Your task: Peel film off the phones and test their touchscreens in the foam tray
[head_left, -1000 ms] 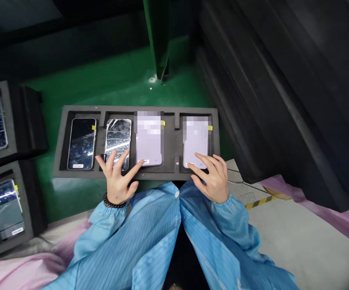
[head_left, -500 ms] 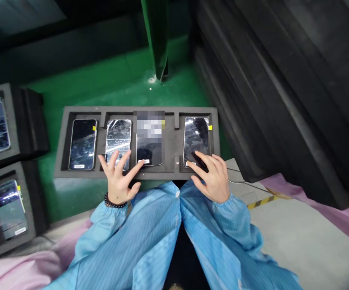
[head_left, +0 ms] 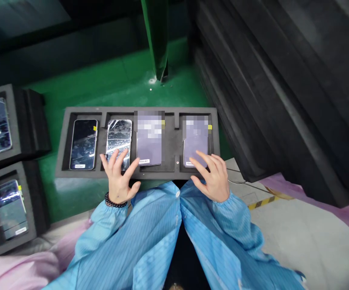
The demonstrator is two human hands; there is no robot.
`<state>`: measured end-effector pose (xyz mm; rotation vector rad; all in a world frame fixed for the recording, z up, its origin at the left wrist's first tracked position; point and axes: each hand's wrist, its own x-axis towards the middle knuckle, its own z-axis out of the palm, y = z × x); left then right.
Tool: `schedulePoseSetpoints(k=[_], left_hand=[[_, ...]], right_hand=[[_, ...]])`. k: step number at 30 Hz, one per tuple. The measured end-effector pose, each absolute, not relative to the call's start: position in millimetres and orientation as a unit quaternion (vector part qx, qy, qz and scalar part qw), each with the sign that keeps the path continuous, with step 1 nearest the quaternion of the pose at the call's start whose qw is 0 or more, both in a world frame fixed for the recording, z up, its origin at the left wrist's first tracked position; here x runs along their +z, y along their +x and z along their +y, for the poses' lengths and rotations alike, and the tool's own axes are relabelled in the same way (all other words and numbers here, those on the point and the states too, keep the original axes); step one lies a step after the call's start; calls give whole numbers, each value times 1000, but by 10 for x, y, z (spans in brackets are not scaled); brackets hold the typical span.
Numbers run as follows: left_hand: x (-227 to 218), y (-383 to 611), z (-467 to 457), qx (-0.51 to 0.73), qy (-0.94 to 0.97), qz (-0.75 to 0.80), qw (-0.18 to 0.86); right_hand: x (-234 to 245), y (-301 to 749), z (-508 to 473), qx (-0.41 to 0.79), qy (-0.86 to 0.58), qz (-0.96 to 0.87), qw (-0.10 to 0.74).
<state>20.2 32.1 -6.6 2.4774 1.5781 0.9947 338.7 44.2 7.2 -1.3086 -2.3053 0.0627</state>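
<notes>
A dark grey foam tray (head_left: 121,175) lies across in front of me with several smartphones in its recesses. My left hand (head_left: 119,177) has its fingers spread over the lower part of a phone under clear film (head_left: 119,135). Its index finger points at the lower left corner of a lit phone (head_left: 149,151). On the right, my right hand (head_left: 212,175) is open over the bottom of a second lit phone (head_left: 194,147). A dark-screened phone (head_left: 84,143) with a yellow tab lies in the leftmost recess. Whether the fingertips touch the glass I cannot tell.
To the left are two more foam trays, an upper one (head_left: 15,135) and a lower one (head_left: 31,201), holding phones. Stacked black foam (head_left: 271,80) rises on the right. A green post (head_left: 156,40) stands behind the tray. Pink cloth (head_left: 20,270) shows at lower left.
The screens of the two phones on the right have gone from dark to a pale lit glow. My left index finger has drawn slightly back to the left; my right hand has barely moved.
</notes>
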Motion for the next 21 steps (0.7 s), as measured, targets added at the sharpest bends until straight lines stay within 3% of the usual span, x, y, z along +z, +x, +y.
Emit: schedulePoseSetpoints(k=[7,12,21], left_hand=[[-61,208,331,343,787,512,30],[-57,209,330,299,803,515,15],[-80,193,323,350,792,500,32]], right_hand=[[61,3389,443,29,-477,-837,266],[71,3384,446,22,-483,-846,227],[29,3396,443,27,-473,-836,277]])
